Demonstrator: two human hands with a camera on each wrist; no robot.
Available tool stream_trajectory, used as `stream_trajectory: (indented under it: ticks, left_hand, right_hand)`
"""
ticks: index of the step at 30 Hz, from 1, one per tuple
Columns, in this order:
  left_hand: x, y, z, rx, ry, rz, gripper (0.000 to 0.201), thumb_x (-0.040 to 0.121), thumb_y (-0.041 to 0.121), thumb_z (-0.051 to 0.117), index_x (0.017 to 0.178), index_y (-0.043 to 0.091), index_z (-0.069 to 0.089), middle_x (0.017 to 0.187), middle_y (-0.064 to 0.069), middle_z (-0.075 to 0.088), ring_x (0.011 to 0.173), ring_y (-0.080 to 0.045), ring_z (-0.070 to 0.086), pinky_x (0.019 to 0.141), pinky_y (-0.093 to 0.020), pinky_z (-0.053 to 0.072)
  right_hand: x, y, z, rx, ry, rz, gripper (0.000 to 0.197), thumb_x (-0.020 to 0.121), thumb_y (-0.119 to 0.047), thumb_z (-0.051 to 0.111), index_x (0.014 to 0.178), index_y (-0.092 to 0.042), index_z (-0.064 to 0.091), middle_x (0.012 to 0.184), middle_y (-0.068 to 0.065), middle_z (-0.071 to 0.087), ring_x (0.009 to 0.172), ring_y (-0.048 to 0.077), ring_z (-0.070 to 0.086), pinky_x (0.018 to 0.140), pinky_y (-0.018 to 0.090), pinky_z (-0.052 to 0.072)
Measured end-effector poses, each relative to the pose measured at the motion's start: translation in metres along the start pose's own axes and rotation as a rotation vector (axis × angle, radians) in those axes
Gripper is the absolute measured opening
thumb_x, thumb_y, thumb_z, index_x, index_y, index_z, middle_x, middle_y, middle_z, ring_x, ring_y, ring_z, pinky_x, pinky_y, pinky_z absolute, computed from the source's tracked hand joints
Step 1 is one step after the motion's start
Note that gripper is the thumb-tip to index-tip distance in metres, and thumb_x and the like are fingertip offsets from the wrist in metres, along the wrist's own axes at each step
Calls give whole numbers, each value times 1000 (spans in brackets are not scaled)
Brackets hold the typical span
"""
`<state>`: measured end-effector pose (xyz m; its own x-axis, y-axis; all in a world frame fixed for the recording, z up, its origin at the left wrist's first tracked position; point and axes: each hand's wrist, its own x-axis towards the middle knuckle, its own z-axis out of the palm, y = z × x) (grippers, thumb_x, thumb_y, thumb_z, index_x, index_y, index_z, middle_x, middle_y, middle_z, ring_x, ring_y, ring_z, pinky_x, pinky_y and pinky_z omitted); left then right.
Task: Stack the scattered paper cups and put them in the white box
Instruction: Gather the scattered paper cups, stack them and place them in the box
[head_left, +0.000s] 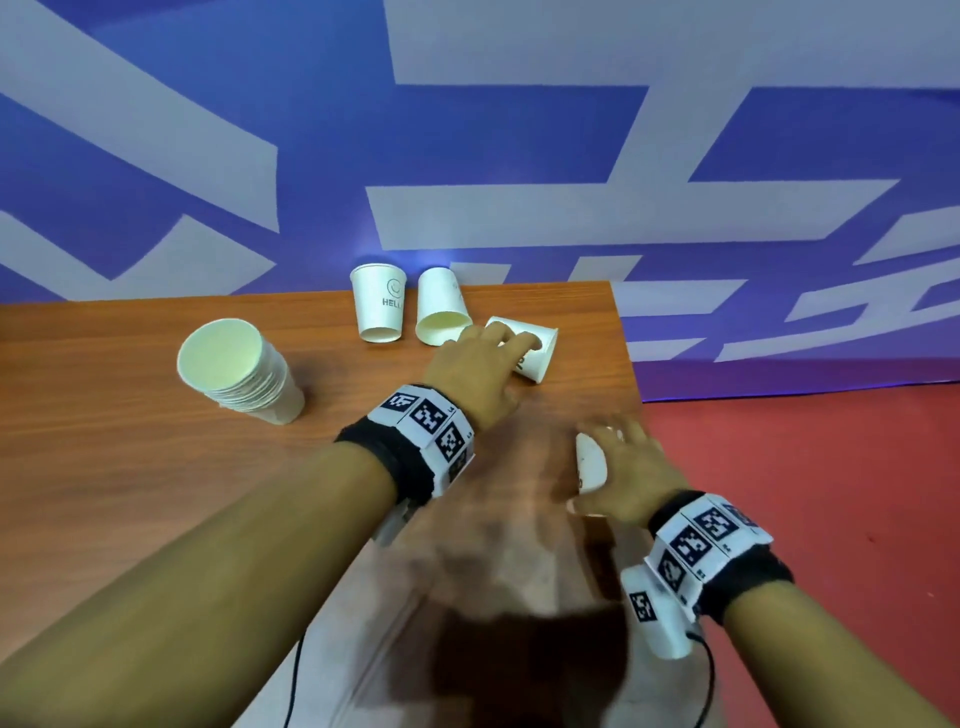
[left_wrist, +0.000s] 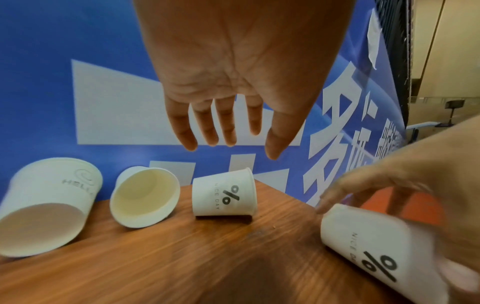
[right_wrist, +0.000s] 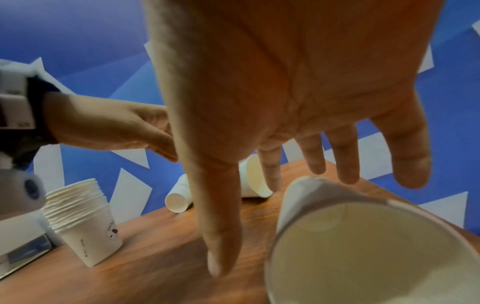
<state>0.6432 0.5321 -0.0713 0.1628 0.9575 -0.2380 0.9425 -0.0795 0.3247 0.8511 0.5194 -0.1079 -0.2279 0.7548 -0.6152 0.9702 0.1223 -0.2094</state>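
A nested stack of white paper cups (head_left: 244, 374) (right_wrist: 83, 224) stands upright at the table's left. A "HELLO" cup (head_left: 378, 306) (left_wrist: 49, 201) and a cup with its mouth towards me (head_left: 441, 312) (left_wrist: 145, 197) lie at the back edge. My left hand (head_left: 498, 338) (left_wrist: 228, 148) hovers with straight, spread fingers just over a "NICE DAY" cup (head_left: 537, 353) (left_wrist: 224, 195) lying on its side. My right hand (head_left: 608, 467) (right_wrist: 283, 224) arches over another "NICE DAY" cup (head_left: 592, 462) (left_wrist: 363, 246) on its side, one fingertip at its base. No white box shows.
The wooden table (head_left: 156, 467) ends close to the right of both hands at its edge (head_left: 631, 364), with red floor (head_left: 805, 467) beyond. A blue and white banner (head_left: 467, 156) stands right behind the back cups. The near table area is blurred.
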Motion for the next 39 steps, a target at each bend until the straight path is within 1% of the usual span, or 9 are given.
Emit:
stream_trajectory:
  ticks: [8,11,14,17,20,24,28,33,39]
  left_hand:
    - [74,-1,31,155,-29,-16,80,80,29,69,143,38,20,155,3,14,142,-22,11,111,-45,25]
    - [84,-2,42,226,-106,-10,83,81,27,67,145,35,15,157,2,8,144,-23,7,112,-48,21]
    - [80,-3,53,229,-87,12,77,83,21,62,144,33,17,154,2,17,142,-23,15,110,-47,22]
    - [70,-4,56,202,-52,23,73,81,12,58,142,31,22,152,3,22,138,-24,20,108,-46,23]
    - [58,-4,56,226,-13,40,65,83,10,56,138,29,28,146,6,30,131,-27,27,101,-42,27]
    - [42,-6,54,261,-19,41,66,83,25,61,139,27,26,132,3,39,120,-25,36,96,-38,29]
    - [15,-10,54,216,-104,13,67,77,41,65,134,23,34,127,-4,36,117,-25,38,98,-38,31]
    - [-29,-25,37,44,-98,-48,70,76,41,66,132,19,30,132,-1,38,120,-25,41,98,-35,34]
    - [-96,-66,11,-120,-69,-146,93,74,36,71,147,21,15,137,-1,30,121,-24,45,92,-36,43]
  right_hand:
    - [33,5,10,34,-5,-155,100,72,-40,71,150,-36,8,158,4,-15,144,27,13,112,30,20]
    - [47,3,5,157,36,-187,112,68,-38,76,151,-27,2,159,3,-11,147,19,6,113,27,17]
    - [56,1,8,351,97,-160,123,57,-32,86,150,-16,7,159,3,2,146,13,9,109,16,15]
    - [53,0,11,463,155,-121,113,56,-25,88,144,-15,17,149,6,24,132,17,32,95,15,28]
    - [47,-4,12,521,169,-133,101,56,-21,89,135,-20,25,132,-2,33,110,7,35,83,11,27]
    - [36,-15,15,440,134,-163,92,58,-22,87,131,-24,31,121,-8,31,109,9,37,81,17,30]
    - [20,-25,14,332,108,-158,85,64,-22,81,137,-28,37,129,-2,27,117,13,38,86,12,27]
    - [0,-47,6,362,238,-169,64,63,-21,81,119,-20,48,116,-1,45,106,16,47,81,22,32]
    - [-25,-107,8,296,278,-239,46,67,-23,79,107,-19,58,113,-2,42,99,11,46,81,19,32]
